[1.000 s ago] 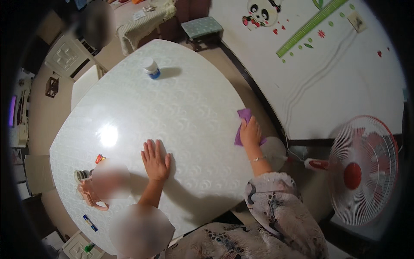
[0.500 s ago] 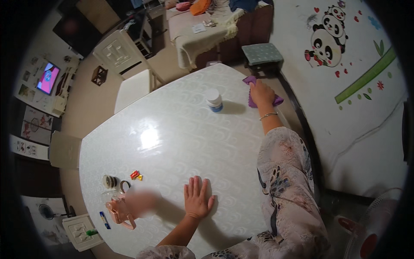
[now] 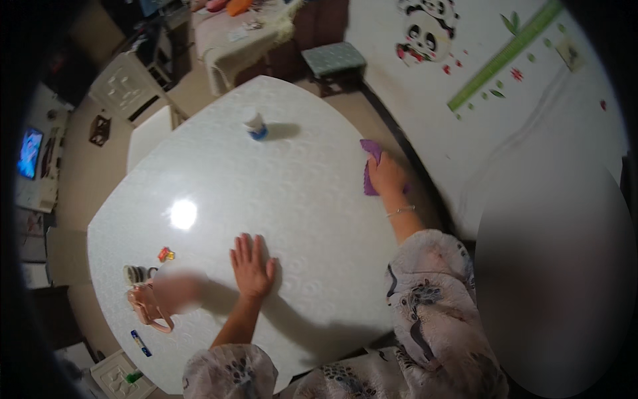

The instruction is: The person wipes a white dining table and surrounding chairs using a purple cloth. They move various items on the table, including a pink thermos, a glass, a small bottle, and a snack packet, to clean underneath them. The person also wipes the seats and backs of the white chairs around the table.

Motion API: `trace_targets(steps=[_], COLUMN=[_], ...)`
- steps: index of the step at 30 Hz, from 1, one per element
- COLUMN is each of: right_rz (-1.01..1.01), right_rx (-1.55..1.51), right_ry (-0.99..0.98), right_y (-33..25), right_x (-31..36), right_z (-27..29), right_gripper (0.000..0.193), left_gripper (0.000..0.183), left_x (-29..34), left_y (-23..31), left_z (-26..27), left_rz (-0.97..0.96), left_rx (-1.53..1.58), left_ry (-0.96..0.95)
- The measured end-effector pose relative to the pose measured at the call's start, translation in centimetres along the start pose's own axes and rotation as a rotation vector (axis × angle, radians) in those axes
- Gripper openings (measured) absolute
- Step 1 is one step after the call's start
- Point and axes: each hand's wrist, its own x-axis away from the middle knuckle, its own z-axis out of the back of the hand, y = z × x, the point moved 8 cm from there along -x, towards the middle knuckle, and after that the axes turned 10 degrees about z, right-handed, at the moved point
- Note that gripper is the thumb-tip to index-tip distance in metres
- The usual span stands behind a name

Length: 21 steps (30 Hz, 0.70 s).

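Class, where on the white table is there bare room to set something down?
Bare: the middle of the table, between the left hand and the bottle; also the stretch from that bottle to the purple cloth in the right hand. Crowded: the near left, with a pink handled vessel, small red-and-yellow pieces and a slim blue item.

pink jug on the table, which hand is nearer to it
Left: the left hand rests right of the pink jug; the right hand, gripping a purple cloth, is farther right.

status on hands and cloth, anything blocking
Right hand gripping purple fabric cloth. Left hand flat on white patterned table. White-blue cylindrical bottle stands clear of cloth.
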Motion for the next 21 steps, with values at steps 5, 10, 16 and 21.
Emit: trace_targets(steps=[5, 10, 16, 21], right_rz=[-0.166, -0.404, -0.543, -0.776], right_rx=[-0.112, -0.146, -0.618, -1.871], right_ry=[0.114, 0.01, 0.018, -0.037], right_y=[5.8, 8.0, 8.8, 8.0], right_x=[18.6, 34.0, 45.7, 54.5], right_z=[2.1, 3.1, -1.0, -9.4], right_gripper=[0.041, 0.039, 0.058, 0.049], left_gripper=[0.067, 0.064, 0.062, 0.058], left_x=[0.7, 0.5, 0.6, 5.8], left_y=[-1.2, -1.1, -1.7, 0.3], left_z=[-0.6, -1.4, -2.2, -0.2], left_rz=[0.015, -0.031, 0.021, -0.121], left_rx=[-0.075, -0.077, -0.085, 0.081], left_ry=[0.042, 0.079, 0.008, 0.05])
